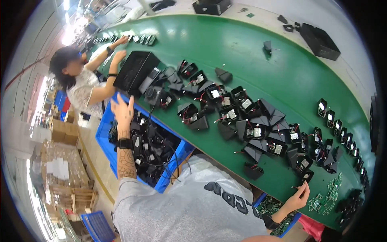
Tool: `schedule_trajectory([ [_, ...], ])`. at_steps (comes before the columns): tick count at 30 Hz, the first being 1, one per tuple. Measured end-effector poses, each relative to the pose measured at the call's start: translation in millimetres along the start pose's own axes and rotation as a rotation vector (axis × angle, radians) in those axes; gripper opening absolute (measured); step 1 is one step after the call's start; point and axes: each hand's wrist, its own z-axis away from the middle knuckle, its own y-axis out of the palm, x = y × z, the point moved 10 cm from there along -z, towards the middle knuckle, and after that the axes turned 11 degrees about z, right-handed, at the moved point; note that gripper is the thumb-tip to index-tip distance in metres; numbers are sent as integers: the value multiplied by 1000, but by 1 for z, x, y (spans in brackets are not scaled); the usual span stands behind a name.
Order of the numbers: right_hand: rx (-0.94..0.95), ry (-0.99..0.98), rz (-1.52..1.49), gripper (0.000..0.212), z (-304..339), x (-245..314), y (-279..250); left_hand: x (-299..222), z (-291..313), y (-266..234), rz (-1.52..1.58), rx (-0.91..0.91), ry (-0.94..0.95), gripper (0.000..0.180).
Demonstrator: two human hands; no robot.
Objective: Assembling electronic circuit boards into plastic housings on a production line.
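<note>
My left hand [123, 109] reaches out over the rim of the blue bin [105, 139], its fingers spread and nothing in them. The bin is heaped with black plastic parts [151, 151] and cables. My right hand [298, 197] is at the near edge of the green table, thumb and fingertips drawn together. Those fingertips are right beside a small black housing [307, 176] with a thin wire; whether they grip the wire, the housing or another small piece cannot be made out. More open black housings [254, 132] with red wires and pale modules lie beyond.
Loose green circuit boards [322, 201] lie right of my right hand; a second blue bin [296, 218] of boards stands below. Housings [338, 128] line the far right edge. A black box [137, 72] sits beside a co-worker [86, 86] at the left. Another black box [320, 42] stands far right.
</note>
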Motion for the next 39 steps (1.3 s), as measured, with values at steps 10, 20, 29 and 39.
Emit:
schedule_trajectory([
  [10, -80, -50, -52, 17, 5, 13, -5, -574, 33, 133, 332, 683, 1069, 67],
  [20, -22, -26, -89, 16, 8, 24, 4, -585, -9, 219, 743, 746, 802, 24],
  [29, -133, 44, -26, 22, -4, 1, -11, -216, -72, -101, 1245, 170, 162, 31],
  [39, -6, -223, -251, 20, -33, 111, 25, 174, 110, 37, 570, 382, -606, 38],
])
